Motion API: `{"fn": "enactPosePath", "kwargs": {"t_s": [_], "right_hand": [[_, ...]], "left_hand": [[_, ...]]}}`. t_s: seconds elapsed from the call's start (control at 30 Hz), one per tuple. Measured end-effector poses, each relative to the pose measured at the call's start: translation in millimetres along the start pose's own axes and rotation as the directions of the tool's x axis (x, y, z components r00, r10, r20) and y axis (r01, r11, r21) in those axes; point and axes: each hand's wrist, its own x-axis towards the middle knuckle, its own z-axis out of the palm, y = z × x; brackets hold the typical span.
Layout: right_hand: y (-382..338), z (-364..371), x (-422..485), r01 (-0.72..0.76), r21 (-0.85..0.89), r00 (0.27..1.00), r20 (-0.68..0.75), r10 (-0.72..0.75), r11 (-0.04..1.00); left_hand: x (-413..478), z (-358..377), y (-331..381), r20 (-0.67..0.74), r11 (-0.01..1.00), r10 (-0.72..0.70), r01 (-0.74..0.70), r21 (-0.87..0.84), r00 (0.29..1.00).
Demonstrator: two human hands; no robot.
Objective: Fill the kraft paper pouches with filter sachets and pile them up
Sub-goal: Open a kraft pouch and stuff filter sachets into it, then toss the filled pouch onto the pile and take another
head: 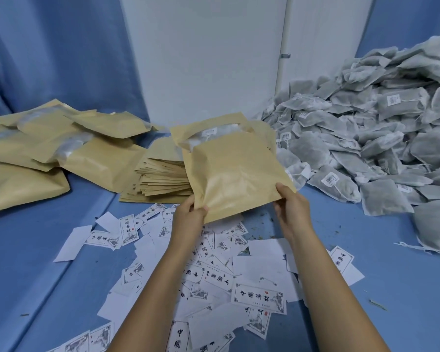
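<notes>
Soft, even, cool light, faint shadows; wide-angle bending at edges, perhaps slightly blurred.

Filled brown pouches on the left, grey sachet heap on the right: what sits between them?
Head view: a stack of flat empty pouches lies there; in front, the left hand and right hand hold a filled pouch.
</notes>
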Motion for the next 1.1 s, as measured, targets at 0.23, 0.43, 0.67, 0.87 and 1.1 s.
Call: {"fn": "enactPosePath", "kwargs": {"t_s": [0.23,0.43,0.67,0.87,1.1], "right_hand": [[-5,37,-18,0.143,-0.332,0.986,0.133,-0.104,0.932],[5,109,-39,0.022,-0.246,0.991,0.134,0.011,0.969],[64,154,-92,-0.147,-0.162,0.960,0.212,0.180,0.976],[104,269,-112,-0.389,0.059,0.769,0.571,0.289,0.919],[139,307,-126,-0.279,-0.374,0.649,0.605,0.461,0.884]], "left_hand": [[18,-12,29,-0.065,0.989,-0.017,0.007,-0.151,0.998],[43,-72,64,-0.138,0.997,-0.031,0.022,-0.070,0.990],[17,-174,57,-0.188,0.994,-0.098,0.089,-0.059,0.977],[29,-275,97,-0.213,0.782,-0.041,-0.101,-0.615,0.976],[39,-266,91,0.070,0.979,-0.188,0.193,-0.066,0.980]]}}
